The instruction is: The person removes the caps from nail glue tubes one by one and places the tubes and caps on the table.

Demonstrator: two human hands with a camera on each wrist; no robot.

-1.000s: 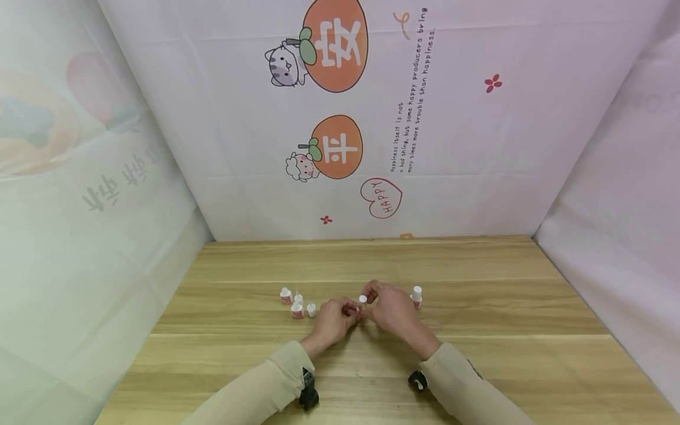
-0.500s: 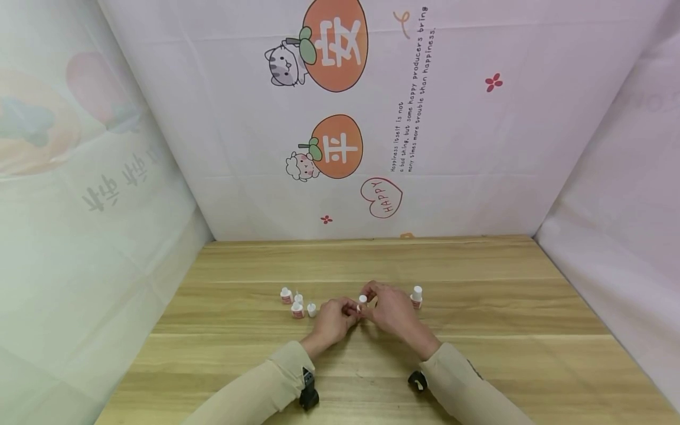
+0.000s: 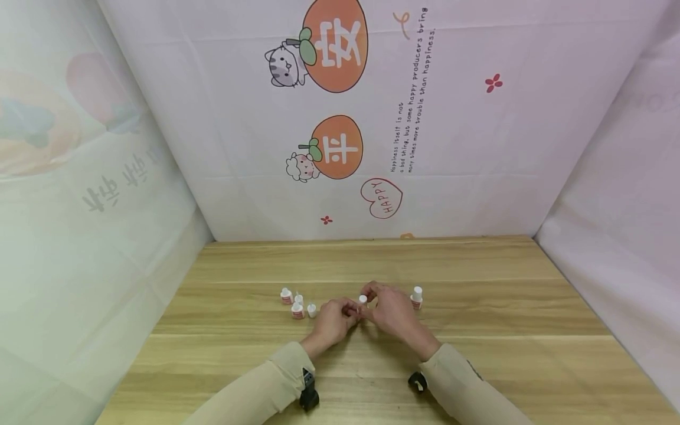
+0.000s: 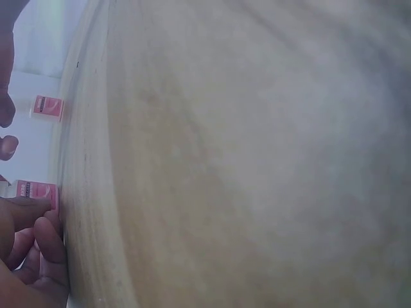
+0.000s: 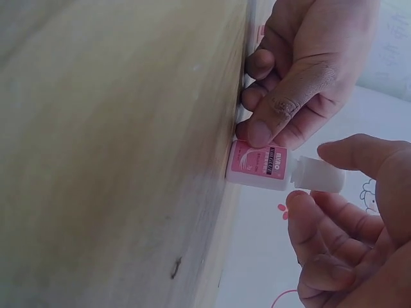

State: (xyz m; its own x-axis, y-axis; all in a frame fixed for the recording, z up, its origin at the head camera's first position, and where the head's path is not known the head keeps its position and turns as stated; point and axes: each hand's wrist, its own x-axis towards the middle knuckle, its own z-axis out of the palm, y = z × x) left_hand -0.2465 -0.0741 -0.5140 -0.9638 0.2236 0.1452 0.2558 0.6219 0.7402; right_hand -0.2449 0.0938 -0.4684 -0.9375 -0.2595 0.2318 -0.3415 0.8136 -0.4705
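Observation:
A small white bottle (image 5: pixel 257 168) with a pink label stands upright on the wooden table (image 3: pixel 350 378), between both hands. My left hand (image 3: pixel 332 321) grips its body low down, thumb on the label in the right wrist view. My right hand (image 3: pixel 395 313) curls round the bottle's white screw cap (image 5: pixel 321 175), thumb on one side and fingertips on the other. The cap sits on the neck. In the left wrist view, the left fingers cover part of the pink label (image 4: pixel 35 189).
Left of the hands stand two open bottles (image 3: pixel 286 296) (image 3: pixel 297 310) and two upturned white caps (image 3: pixel 311 310) (image 3: pixel 298 299) with thin stems. A capped bottle (image 3: pixel 417 298) stands right of my right hand. White printed cloth (image 3: pixel 451 195) walls the table's back and sides.
Both hands stay in place around the bottle. Only the right fingers shift very slightly at the cap.

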